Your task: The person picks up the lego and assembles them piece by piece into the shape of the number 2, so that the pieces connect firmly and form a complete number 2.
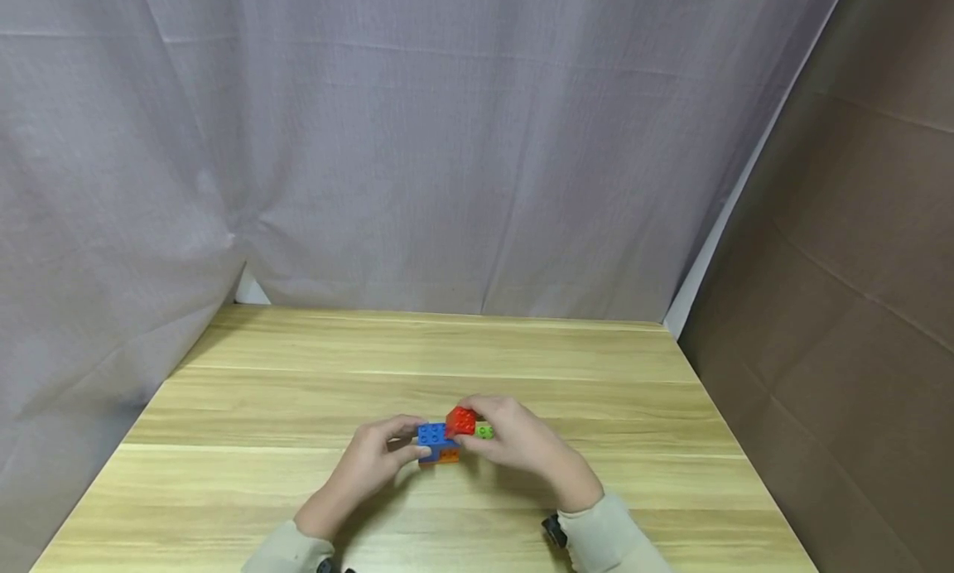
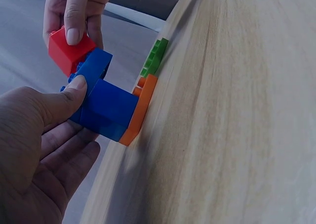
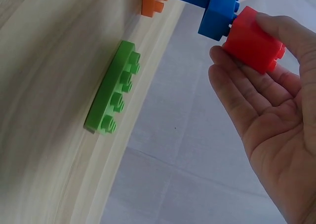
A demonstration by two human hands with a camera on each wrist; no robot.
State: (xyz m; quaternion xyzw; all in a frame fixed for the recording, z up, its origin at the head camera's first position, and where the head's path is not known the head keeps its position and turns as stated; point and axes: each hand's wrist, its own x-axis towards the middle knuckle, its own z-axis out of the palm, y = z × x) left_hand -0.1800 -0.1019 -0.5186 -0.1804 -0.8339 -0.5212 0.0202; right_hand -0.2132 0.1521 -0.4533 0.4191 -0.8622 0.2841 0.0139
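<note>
While the right hand [image 1: 517,438] pinches the red brick [image 3: 247,38] between thumb and fingers, the left hand [image 1: 365,461] steadies the upper blue brick [image 1: 432,431]. The orange brick [image 2: 142,108] sits flat on the table [image 1: 596,374], and all else can be placed from it. Directly on one end of it stands the lower blue brick [image 2: 109,105], leaving orange studs bare at the end toward the right hand. The upper blue brick crowns this, studs up, and juts out above those bare studs. The left grip is closed to the brick's width, thumb on the near side and fingers on the far side, to the left of the orange brick. The right grip is likewise closed to the red brick's width, above and to the right of the orange brick. Tilted, the red brick is up against the studs at the right end of the upper blue brick; whether it is seated on them I cannot tell. The green brick [image 3: 112,88] lies on the table to the right of the orange brick and a little behind it, apart from it, studs up. Well behind the orange brick hangs a grey curtain [image 1: 410,184]
</note>
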